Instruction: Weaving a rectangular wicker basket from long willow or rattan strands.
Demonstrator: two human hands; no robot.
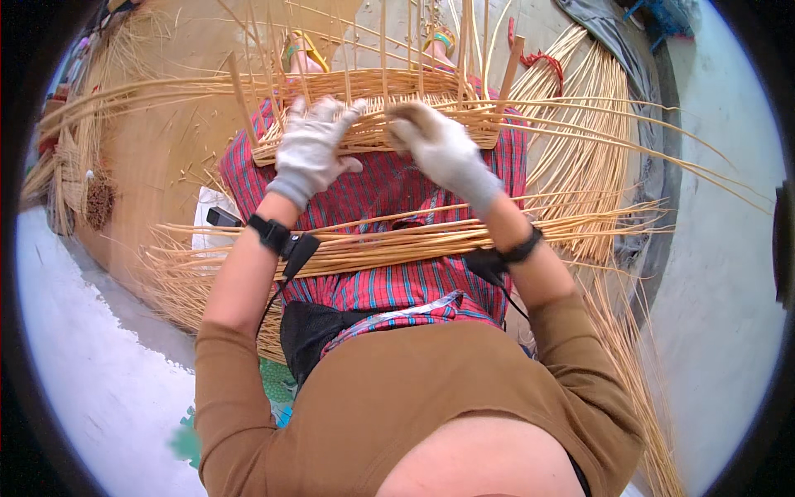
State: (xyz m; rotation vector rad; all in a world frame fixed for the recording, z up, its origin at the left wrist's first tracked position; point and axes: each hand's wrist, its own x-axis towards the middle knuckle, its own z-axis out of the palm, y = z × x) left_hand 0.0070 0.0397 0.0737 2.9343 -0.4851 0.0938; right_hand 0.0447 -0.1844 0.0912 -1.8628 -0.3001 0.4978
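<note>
A half-woven wicker basket (273, 141) rests across my lap, with upright stakes rising around its rim and long loose strands running out to both sides. Both hands wear whitish work gloves. My left hand (313, 151) lies over the near left part of the weave, fingers spread and thumb out, nothing gripped. Toward the right of the near side, my right hand (439, 153) has curled fingers against the woven wall. Motion blurs its fingertips, and what they pinch cannot be made out.
A bundle of loose wicker rods (364, 248) lies across my thighs under my wrists. More rods (580, 157) spread over the floor at right, one bunch tied with red cord (546, 68). Stacked strands (74, 157) stand at far left. Tall stakes stick up in front.
</note>
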